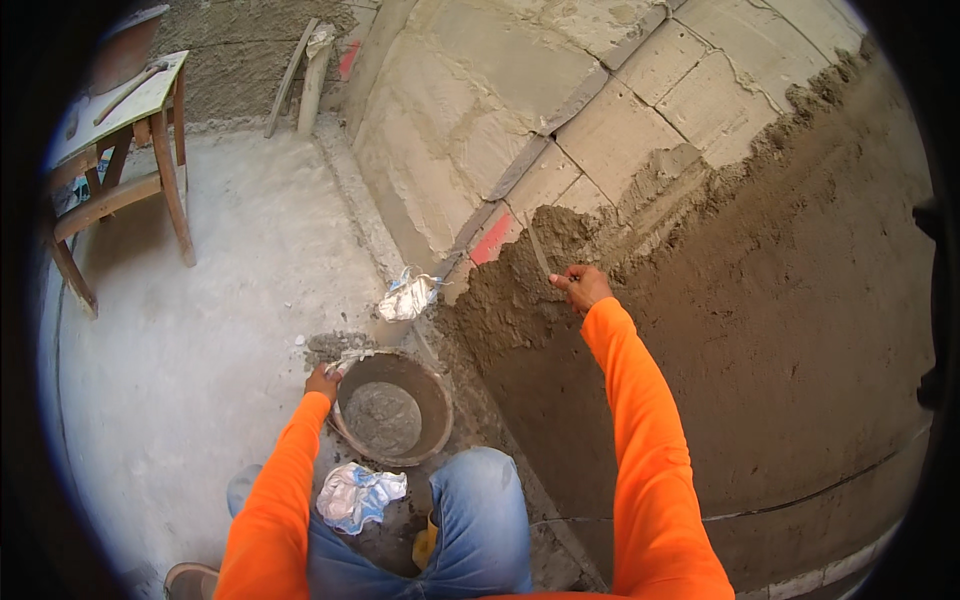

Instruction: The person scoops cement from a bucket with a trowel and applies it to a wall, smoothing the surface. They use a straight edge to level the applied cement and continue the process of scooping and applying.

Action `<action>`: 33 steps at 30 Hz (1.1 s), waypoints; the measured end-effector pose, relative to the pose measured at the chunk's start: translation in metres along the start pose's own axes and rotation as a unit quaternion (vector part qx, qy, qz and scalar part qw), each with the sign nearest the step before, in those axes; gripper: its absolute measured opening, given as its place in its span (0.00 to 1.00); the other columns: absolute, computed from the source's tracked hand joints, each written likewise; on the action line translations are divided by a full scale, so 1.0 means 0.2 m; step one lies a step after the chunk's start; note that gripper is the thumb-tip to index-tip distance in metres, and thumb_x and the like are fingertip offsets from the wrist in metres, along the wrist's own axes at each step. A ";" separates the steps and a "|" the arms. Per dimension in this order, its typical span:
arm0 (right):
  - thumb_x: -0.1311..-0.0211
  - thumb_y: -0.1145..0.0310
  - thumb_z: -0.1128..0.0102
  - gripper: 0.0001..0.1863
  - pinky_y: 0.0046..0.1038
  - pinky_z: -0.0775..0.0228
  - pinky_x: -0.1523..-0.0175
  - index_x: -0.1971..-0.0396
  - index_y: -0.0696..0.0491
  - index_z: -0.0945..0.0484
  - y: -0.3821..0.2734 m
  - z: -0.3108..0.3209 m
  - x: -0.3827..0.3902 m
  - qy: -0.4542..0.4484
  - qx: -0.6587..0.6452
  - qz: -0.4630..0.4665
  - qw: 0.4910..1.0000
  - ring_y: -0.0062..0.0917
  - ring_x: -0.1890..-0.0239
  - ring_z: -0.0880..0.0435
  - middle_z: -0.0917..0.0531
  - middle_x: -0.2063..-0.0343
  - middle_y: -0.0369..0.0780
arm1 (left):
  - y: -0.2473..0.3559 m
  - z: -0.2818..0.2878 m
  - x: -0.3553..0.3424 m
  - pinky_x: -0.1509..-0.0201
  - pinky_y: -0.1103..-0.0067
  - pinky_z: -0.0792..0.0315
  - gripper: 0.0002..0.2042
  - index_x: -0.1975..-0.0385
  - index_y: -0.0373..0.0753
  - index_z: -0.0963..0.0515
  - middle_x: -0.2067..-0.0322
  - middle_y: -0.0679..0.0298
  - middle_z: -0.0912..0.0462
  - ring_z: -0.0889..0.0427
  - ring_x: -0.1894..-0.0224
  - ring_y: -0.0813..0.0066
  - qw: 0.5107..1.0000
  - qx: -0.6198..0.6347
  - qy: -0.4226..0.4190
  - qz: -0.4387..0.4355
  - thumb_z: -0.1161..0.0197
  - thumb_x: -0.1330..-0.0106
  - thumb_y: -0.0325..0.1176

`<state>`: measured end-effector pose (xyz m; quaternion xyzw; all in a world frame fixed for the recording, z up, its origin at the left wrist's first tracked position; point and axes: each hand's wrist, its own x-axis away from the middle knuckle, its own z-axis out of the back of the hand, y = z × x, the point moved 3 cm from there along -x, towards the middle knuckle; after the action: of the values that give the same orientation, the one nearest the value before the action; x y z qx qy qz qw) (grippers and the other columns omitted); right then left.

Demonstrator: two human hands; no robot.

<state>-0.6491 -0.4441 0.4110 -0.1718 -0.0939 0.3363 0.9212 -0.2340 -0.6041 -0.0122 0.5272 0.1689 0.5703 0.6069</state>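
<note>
My right hand (582, 286) is raised against the wall and grips the handle of a trowel (541, 255), whose thin blade lies on the upper edge of the fresh brown plaster (780, 330). My left hand (322, 381) holds the rim of a round bucket (436, 392) on the floor, with wet grey mortar (382, 416) in its bottom. Both arms are in orange sleeves. My knees in blue jeans (480, 520) are bent just below the bucket.
Bare block wall (620, 130) shows above the plaster. A crumpled white-blue bag (357, 495) lies by my knee, another crumpled bag (407, 297) at the wall's foot. A wooden stool (120, 150) stands far left on the concrete floor (200, 340). Boards (305, 75) lean at the back.
</note>
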 end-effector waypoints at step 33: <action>0.41 0.49 0.30 0.22 0.36 0.26 0.64 0.66 0.55 0.19 -0.22 -0.11 0.31 -0.189 -0.164 0.083 0.965 0.36 0.72 0.18 0.18 0.78 0.42 | -0.03 -0.02 -0.06 0.36 0.69 0.31 0.34 0.36 0.31 0.31 0.42 0.44 0.23 0.22 0.40 0.52 0.999 0.030 -0.001 -0.015 0.33 0.37 0.47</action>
<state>-0.5694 -0.4405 0.4112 -0.2613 -0.3057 0.4176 0.8148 -0.2372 -0.6114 -0.0235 0.5428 0.1932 0.5554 0.5996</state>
